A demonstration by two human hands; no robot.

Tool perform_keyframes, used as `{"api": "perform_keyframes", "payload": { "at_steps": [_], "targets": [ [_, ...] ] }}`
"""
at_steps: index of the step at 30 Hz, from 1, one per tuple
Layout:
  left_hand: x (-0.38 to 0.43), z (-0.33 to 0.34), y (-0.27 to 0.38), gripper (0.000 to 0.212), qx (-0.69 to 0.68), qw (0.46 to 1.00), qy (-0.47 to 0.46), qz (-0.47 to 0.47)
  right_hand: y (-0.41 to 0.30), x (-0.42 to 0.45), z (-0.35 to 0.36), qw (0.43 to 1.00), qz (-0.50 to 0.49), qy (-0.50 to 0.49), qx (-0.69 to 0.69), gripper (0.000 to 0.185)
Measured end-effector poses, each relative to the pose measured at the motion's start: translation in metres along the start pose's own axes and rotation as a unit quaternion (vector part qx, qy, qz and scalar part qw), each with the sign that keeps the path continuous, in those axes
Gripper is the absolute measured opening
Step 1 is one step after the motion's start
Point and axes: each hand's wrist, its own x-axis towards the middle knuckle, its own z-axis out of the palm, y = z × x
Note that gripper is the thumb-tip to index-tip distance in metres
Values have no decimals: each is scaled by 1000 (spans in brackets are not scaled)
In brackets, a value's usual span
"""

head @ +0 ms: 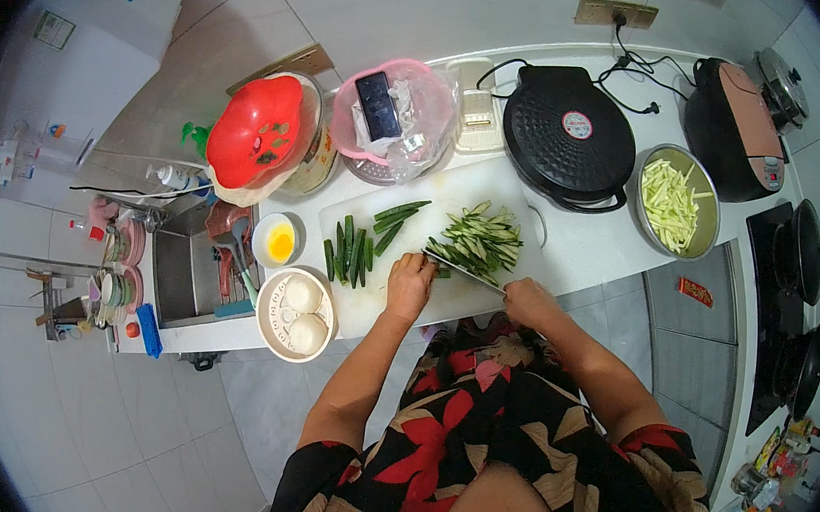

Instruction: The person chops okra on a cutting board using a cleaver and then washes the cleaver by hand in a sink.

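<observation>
My right hand [528, 301] is closed round the handle of a kitchen knife [469, 270], its blade slanting over a white cutting board [345, 309]. At the blade's far end, my left hand [409, 283] rests with bent fingers on a cucumber piece, mostly hidden under hand and blade. A pile of sliced cucumber [484, 241] with dark green skin lies just beyond the knife. Long cucumber strips [353, 252] lie on the board's left part, and a few more strips [396, 219] lie slanted near its middle.
Left of the board stand a bowl with egg yolk [280, 243], a basket with two white round items [262, 323] and a sink [183, 271]. Behind are a red bowl [252, 130], a pink basin [344, 127] and a black electric griddle [569, 138]. A metal bowl of pale strips [709, 229] stands right.
</observation>
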Motion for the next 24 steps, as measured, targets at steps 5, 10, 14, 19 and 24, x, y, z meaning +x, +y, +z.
{"api": "perform_keyframes", "payload": {
  "at_steps": [5, 10, 14, 19, 24],
  "targets": [
    [-7, -4, 9, 12, -23, 999, 46, -11, -2, 10, -20, 996, -36, 31, -75, 16],
    [-13, -3, 16, 13, 9, 997, 79, -1, -8, 17, -20, 996, -42, 23, -79, 14],
    [-21, 1, 15, 13, 8, 998, 48, -26, -16, 7, -13, 996, -44, -12, -72, 13],
    [-22, 3, 18, 14, 2, 998, 53, -15, -17, 3, 1, 997, -46, 9, -64, 14],
    [-26, 8, 23, 15, -16, 999, 49, -16, -18, 2, 4, 997, -54, 22, -49, 15]
  ]
}}
